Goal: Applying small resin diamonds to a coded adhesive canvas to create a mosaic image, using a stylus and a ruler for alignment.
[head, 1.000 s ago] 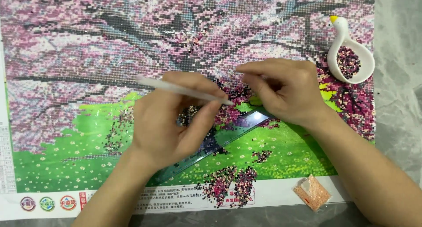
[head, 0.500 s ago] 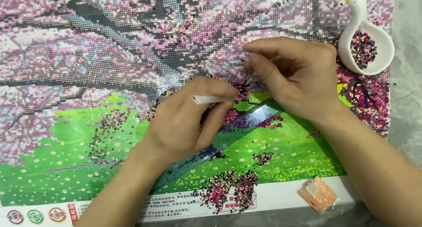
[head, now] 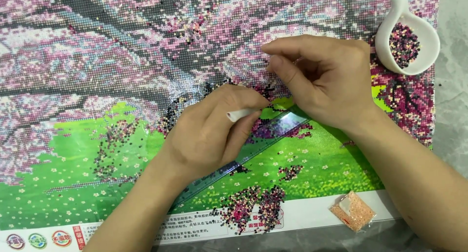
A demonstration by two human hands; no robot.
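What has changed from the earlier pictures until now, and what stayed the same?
The left hand turned the white plastic pen: earlier its long shaft pointed left, now only a short end shows between the fingers. The right hand keeps its pinch above the bead canvas. The transparent ruler, white swan-shaped dish and small orange bead bag lie unchanged.

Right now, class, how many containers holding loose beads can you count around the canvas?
2. A white swan-shaped dish of dark beads sits at the canvas's upper right corner; a small clear bag of orange beads lies on the bottom white border, right. Others may be hidden beyond the frame.
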